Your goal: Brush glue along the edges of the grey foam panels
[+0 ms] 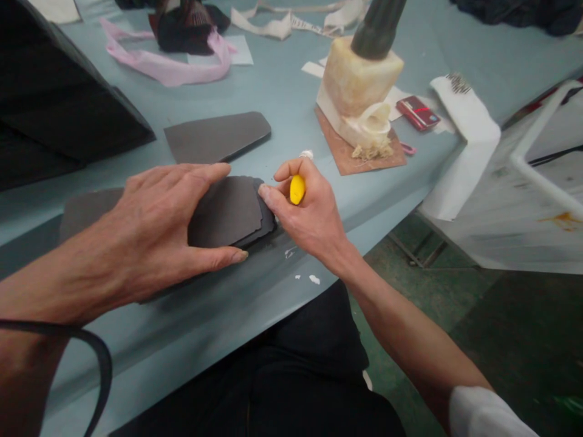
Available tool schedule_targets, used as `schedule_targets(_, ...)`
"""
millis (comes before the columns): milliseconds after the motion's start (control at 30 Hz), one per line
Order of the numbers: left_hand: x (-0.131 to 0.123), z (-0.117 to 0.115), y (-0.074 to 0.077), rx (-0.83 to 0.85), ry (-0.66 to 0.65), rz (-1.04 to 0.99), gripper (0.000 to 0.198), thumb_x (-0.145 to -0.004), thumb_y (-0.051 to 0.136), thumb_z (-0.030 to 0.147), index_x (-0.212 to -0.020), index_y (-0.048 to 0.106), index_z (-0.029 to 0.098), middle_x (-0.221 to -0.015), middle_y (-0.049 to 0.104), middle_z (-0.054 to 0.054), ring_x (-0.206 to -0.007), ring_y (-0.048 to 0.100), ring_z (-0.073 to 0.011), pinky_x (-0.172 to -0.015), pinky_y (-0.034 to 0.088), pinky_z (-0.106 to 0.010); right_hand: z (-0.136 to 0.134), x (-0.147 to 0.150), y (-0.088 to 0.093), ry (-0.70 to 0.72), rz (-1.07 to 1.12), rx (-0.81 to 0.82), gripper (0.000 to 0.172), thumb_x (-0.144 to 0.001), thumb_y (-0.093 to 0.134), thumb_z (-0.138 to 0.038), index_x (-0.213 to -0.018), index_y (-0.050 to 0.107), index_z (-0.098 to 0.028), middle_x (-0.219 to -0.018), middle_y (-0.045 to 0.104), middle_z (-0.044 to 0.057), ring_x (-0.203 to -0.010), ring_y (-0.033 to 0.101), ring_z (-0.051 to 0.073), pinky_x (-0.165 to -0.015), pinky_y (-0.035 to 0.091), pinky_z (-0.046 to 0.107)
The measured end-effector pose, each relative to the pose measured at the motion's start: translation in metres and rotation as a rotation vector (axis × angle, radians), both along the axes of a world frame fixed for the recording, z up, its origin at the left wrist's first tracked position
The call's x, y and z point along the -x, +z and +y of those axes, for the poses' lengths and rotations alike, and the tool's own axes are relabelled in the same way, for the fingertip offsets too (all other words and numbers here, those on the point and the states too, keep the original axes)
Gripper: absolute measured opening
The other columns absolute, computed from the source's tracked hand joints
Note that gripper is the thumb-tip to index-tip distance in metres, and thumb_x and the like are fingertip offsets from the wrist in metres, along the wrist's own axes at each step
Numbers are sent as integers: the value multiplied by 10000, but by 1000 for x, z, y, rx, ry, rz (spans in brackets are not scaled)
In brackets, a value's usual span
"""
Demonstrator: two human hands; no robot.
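Observation:
My left hand (159,224) lies spread across a stack of dark grey sheets (228,212), thumb along the near side and fingers toward the far side. The sheets overlap slightly unevenly at their right end. At that end, my right hand (303,203) is closed around a tool with a yellow handle (297,189). Its kind is hidden by the fingers. The right thumb tip touches or nearly touches the stack's far right corner. Beyond my left hand, a separate grey sheet (218,135) lies flat on the table.
A block-shaped, yellowish container with a dark neck (362,76) stands on a brown board (339,149). Nearby are a small red box (418,113) and a bent white strip (473,133). A large black object (59,103) rises at left. Pink cloth (168,67) lies behind. The table's (364,224) edge runs diagonally before me.

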State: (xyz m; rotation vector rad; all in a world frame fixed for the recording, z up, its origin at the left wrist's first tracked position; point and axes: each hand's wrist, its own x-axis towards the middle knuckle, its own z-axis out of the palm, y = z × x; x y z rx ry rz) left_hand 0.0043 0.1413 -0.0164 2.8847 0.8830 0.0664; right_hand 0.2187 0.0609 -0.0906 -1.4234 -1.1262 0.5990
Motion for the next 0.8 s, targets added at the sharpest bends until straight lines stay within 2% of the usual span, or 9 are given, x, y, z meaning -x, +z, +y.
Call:
schedule_targets(200, 8, 2, -5, 30, -32, -51, 930, -926, 479, 889, -1557, 462, 206, -1582, 573, -145, -1465, 548, -359, -1248, 422, -549, 3, 0, -3, 29, 5, 33, 320, -917, 820, -473, -1005, 573, -289, -692, 564, -88, -579, 510, 126, -582, 412, 305)
schedule_targets(467, 9, 0, -5, 29, -63, -117, 866, -960, 497, 836, -1574, 456, 227, -1588, 577, -120, -1486, 547, -332, -1263, 412, -514, 6, -4, -8, 91, -2, 25, 329, -939, 805, -502, -1051, 572, -300, -781, 596, -65, -631, 528, 126, -582, 450, 291)
schedule_targets(633, 9, -1, -6, 27, -77, -130, 895, -961, 491, 847, -1591, 457, 214, -1562, 604, -123, -1467, 574, -341, -1253, 428, -525, 6, -2, -8, 62, -8, 18, 280, -955, 785, -444, -1050, 568, -295, -768, 599, -70, -613, 511, 122, -576, 444, 287)
schedule_targets(800, 12, 2, -11, 19, -126, -192, 953, -915, 510, 908, -1586, 479, 231, -1564, 616, -118, -1468, 584, -346, -1250, 433, -517, 7, -1, -8, 60, -12, 12, 286, -953, 781, -425, -1060, 558, -283, -864, 647, -59, -642, 533, 111, -589, 452, 275)
